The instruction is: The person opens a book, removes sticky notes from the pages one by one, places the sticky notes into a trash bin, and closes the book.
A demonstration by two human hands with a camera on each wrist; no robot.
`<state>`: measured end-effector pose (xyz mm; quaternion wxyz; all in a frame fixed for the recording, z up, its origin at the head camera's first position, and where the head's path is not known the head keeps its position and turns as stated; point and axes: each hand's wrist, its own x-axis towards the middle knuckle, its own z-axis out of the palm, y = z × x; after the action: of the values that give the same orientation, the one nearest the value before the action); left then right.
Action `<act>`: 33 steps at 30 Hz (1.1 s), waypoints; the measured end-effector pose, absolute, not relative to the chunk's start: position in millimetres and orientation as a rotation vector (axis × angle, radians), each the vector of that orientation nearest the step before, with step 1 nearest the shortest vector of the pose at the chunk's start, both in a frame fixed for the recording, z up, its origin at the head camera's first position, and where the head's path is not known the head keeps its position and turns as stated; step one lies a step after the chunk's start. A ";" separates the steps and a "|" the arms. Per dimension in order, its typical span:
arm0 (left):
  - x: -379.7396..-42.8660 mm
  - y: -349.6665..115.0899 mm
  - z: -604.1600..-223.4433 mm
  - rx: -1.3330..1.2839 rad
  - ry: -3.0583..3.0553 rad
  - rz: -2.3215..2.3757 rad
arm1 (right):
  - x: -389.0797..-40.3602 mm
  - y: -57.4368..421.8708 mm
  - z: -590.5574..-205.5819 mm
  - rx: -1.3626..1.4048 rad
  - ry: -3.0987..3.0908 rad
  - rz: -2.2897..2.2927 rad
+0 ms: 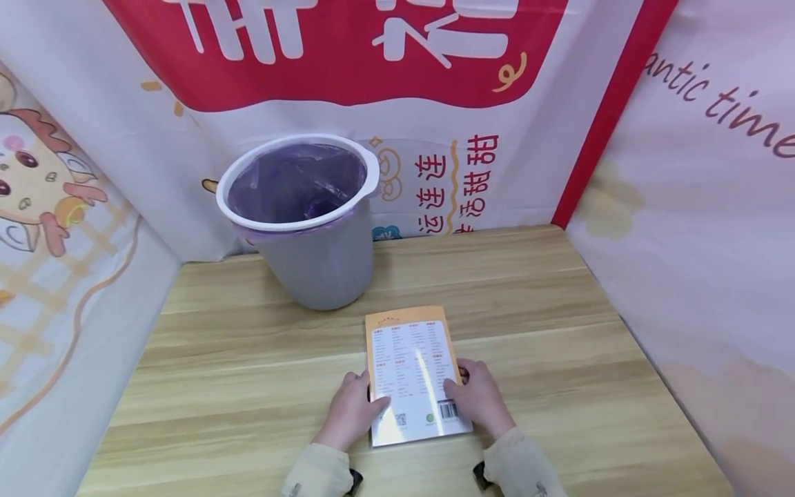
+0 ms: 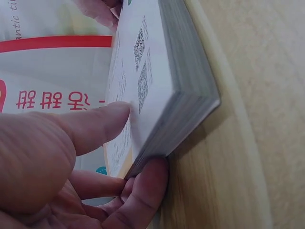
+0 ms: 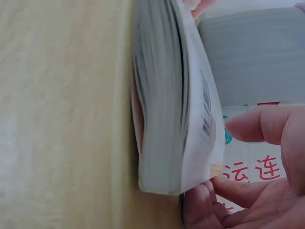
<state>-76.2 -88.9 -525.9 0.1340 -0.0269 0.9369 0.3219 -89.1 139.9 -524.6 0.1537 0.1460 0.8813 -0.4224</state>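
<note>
A thick paperback book (image 1: 410, 376) lies back cover up near the front of the table, with orange edging, columns of small print and a barcode. My left hand (image 1: 352, 408) grips its left side, thumb (image 2: 112, 121) on the white cover and fingers curled against the edge below. On the opposite side my right hand (image 1: 481, 400) holds the book with the thumb over the cover near the barcode and fingers at the side edge. In the right wrist view the page block (image 3: 162, 119) shows slight gaps between its leaves.
A grey bin (image 1: 323, 269) with a white rim and a purple liner stands behind the book, to the left. Beneath everything is a wood-grain table (image 1: 236, 373). Printed cloth (image 1: 466, 117) with red and white patterns hangs along the back and both sides.
</note>
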 end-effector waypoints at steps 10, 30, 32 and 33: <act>-75.5 -89.9 -524.6 -0.093 2.715 0.950 | -105.0 155.4 -522.6 0.425 2.258 -1.491; -76.8 -100.4 -530.0 -0.108 2.622 1.055 | -116.3 143.9 -521.6 0.286 1.810 -1.808; -77.2 -101.1 -531.2 -0.105 2.614 1.068 | -116.8 142.4 -521.2 0.277 1.799 -1.824; -77.3 -101.4 -531.4 -0.107 2.611 1.073 | -116.7 141.8 -521.0 0.269 1.799 -1.831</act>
<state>-77.3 -101.4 -531.4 0.1579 -0.0373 0.9127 0.3750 -116.7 141.8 -521.0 0.2766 0.1003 0.6698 -0.6818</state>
